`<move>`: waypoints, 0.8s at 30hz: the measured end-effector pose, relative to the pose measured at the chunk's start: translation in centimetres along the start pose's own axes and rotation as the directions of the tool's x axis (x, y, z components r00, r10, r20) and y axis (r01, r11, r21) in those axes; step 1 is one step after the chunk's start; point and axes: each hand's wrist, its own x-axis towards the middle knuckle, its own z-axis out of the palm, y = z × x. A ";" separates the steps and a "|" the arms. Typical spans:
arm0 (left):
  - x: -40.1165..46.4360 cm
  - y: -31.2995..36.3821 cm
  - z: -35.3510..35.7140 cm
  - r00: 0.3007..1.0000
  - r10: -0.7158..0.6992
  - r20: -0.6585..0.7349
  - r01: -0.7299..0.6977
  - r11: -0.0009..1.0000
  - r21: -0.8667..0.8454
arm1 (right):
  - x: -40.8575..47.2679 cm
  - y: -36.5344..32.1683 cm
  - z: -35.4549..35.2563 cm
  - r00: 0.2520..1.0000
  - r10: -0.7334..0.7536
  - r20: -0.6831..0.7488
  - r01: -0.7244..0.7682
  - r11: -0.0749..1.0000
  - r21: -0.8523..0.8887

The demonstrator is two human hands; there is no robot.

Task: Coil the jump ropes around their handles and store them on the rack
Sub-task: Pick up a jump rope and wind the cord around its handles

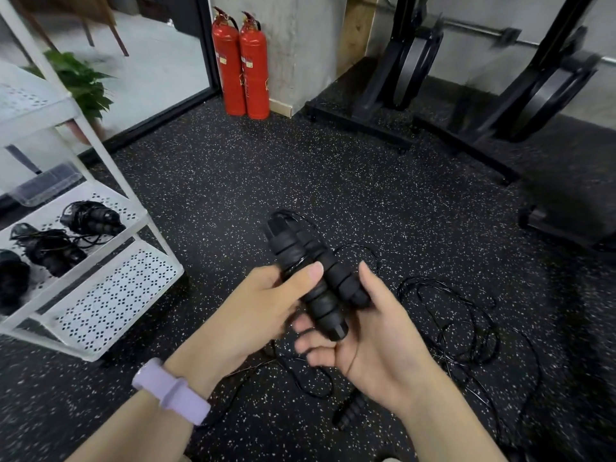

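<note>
While both hands hold them, two black ribbed foam jump-rope handles (pixel 308 278) lie side by side above the speckled black rubber floor (pixel 266 168).

With its thumb pressed across the nearer handle and its fingers curled beneath, the left hand (pixel 266 305) grips the pair, a lilac wristband (pixel 171 390) on its wrist; the right hand (pixel 363 335) cups their lower ends, thumb up against the farther handle, fingers loosely bent below. Thin black rope (pixel 466 328) trails from the handles in loose loops over the floor at right, where another black handle (pixel 350 410) lies under the right wrist. Coiled black jump ropes (pixel 66 235) rest on the white perforated metal rack (pixel 113 295) at left. Two red fire extinguishers (pixel 243 65) stand against the far wall.
</note>
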 end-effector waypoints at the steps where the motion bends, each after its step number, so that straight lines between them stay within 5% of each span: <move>1: 0.0 0.0 0.0 1.000 -0.002 0.009 0.002 1.000 0.002 | -0.1 -0.1 -0.1 0.999 0.026 0.045 -0.029 0.997 0.064; 7: 0.3 -0.3 0.0 0.998 -0.022 -0.066 0.021 0.999 -0.025 | -0.1 -0.2 -0.3 0.996 -0.076 0.047 0.073 0.996 0.056; 13: 0.5 -0.7 -0.3 0.990 -0.069 -0.123 0.085 0.989 0.124 | 0.0 0.0 -0.7 0.942 -0.273 -0.197 0.204 0.928 -0.312; 17: 0.3 -0.7 -0.5 0.985 -0.104 -0.139 0.125 0.981 0.150 | 0.2 0.4 -0.9 0.888 -0.394 -0.238 0.240 0.837 -0.491; 24: 0.4 -0.5 -0.7 0.996 -0.041 -0.078 0.058 0.972 0.226 | 0.7 0.4 -0.8 0.852 -0.436 -0.290 0.293 0.857 -0.424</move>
